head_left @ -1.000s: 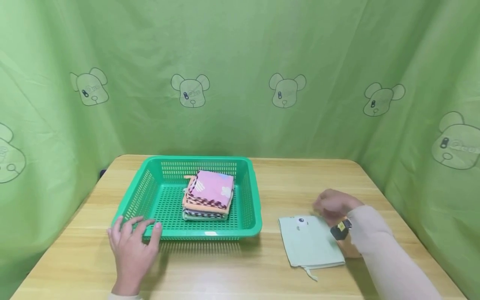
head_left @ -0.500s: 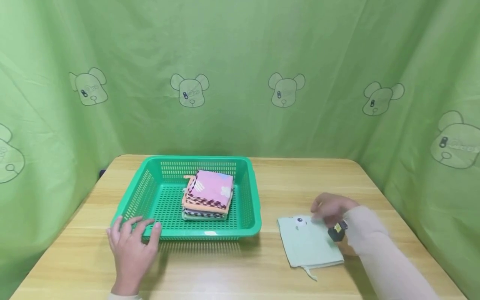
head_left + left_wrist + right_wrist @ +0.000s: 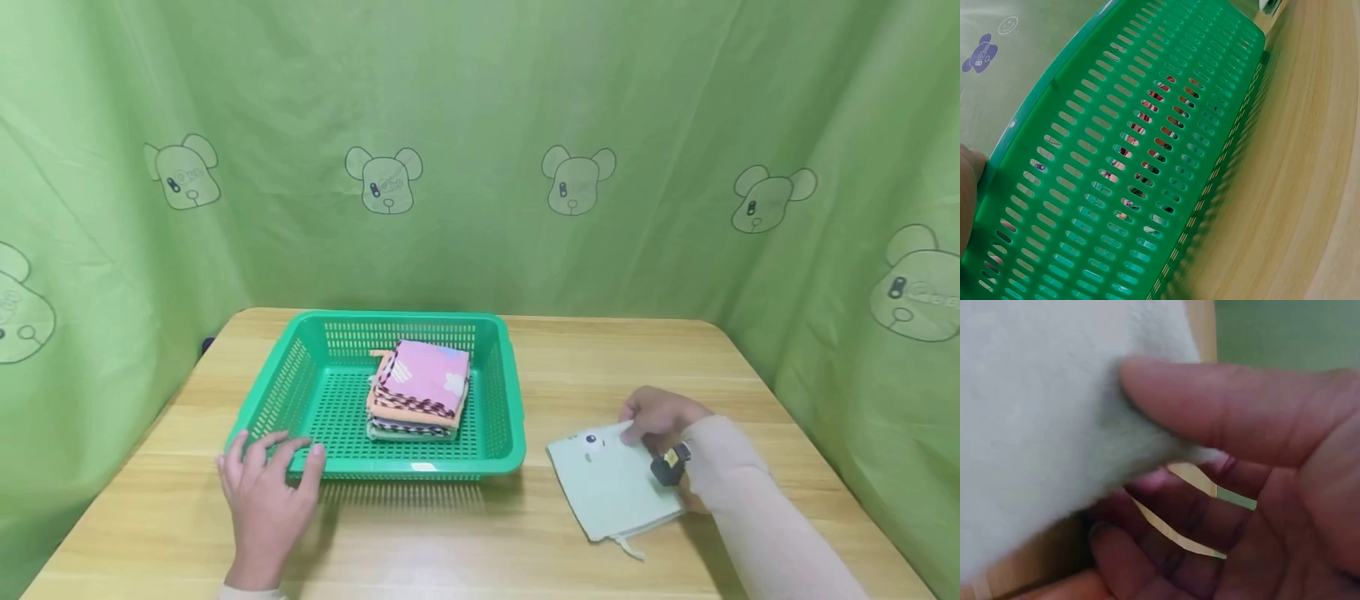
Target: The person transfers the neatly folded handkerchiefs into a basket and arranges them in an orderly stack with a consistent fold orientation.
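A folded pale green towel point(image 3: 611, 487) with an eye print and a hanging loop is pinched at its far right corner by my right hand point(image 3: 660, 415). In the right wrist view the thumb point(image 3: 1179, 400) lies on top of the cloth point(image 3: 1029, 425) and the fingers curl beneath it. My left hand point(image 3: 266, 492) rests on the near left rim of a green plastic basket point(image 3: 457, 465), fingers spread over the edge. Inside the basket, toward its right side, sits a stack of folded towels point(image 3: 423, 375), a pink one on top.
The wooden table point(image 3: 420, 558) has rounded back corners. A green curtain point(image 3: 480, 83) with bear-head prints surrounds its back and sides. A small black device point(image 3: 670, 467) is worn at the right wrist. The basket's slotted wall point(image 3: 1122, 150) fills much of the left wrist view.
My right hand has taken hold of the towel's corner. The towel has lifted there, turned slightly and shifted a little left. My left hand stays on the basket rim.
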